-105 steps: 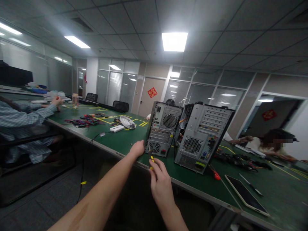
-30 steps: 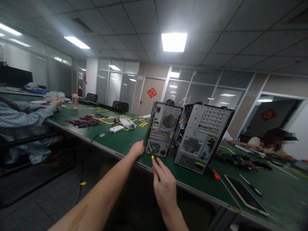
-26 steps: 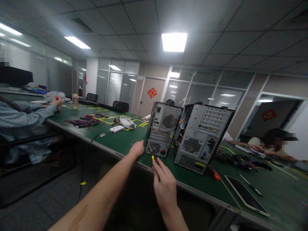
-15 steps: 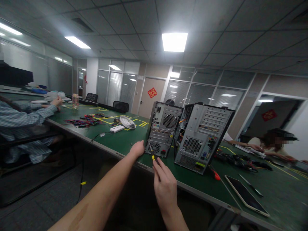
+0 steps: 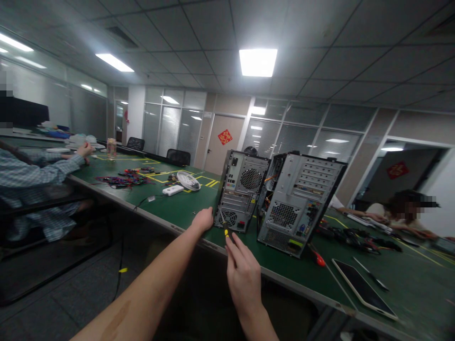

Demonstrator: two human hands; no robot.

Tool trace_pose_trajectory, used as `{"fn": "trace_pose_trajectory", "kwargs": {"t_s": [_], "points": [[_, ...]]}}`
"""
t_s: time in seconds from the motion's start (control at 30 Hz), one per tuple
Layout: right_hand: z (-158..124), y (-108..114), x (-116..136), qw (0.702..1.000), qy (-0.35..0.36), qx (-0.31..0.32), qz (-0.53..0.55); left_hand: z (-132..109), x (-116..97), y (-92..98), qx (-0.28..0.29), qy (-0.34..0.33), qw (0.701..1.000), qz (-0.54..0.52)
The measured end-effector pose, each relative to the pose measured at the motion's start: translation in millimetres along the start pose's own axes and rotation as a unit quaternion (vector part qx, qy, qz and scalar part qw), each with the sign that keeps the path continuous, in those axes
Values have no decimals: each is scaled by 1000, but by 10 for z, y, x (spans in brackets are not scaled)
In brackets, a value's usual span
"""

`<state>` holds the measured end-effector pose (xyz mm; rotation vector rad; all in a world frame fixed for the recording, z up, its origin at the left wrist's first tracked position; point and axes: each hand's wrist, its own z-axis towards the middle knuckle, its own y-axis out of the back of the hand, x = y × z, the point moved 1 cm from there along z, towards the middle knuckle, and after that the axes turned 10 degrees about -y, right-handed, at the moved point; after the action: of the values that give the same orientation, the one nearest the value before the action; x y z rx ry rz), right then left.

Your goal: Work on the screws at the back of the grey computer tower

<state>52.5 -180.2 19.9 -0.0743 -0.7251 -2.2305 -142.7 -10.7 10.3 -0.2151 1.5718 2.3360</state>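
Observation:
A screwdriver with a black and yellow handle is held in my right hand, its shaft pointing up at the lower back panel of a computer case, near the round fan grille. Whether the tip sits in a screw is too small to tell. My left hand rests against the left side of that case near its bottom, its fingers largely hidden. Just right stands a second computer case, its back panel facing me too.
A red-handled tool, a tablet and a thin pen-like tool lie right on the green table. Black cables are behind them. Leftward lie coloured wires, a white fan-like part and a white device. Other people sit at both sides.
Almost nothing differs. Both hands, the screwdriver and the cases stay in place.

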Motion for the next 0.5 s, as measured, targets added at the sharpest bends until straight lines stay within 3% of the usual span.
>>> {"fn": "trace_pose_trajectory", "kwargs": {"t_s": [0.5], "points": [[-9,1,17,1000,-1,-18,7,14,26,-39,-7,0,1000,6]]}}
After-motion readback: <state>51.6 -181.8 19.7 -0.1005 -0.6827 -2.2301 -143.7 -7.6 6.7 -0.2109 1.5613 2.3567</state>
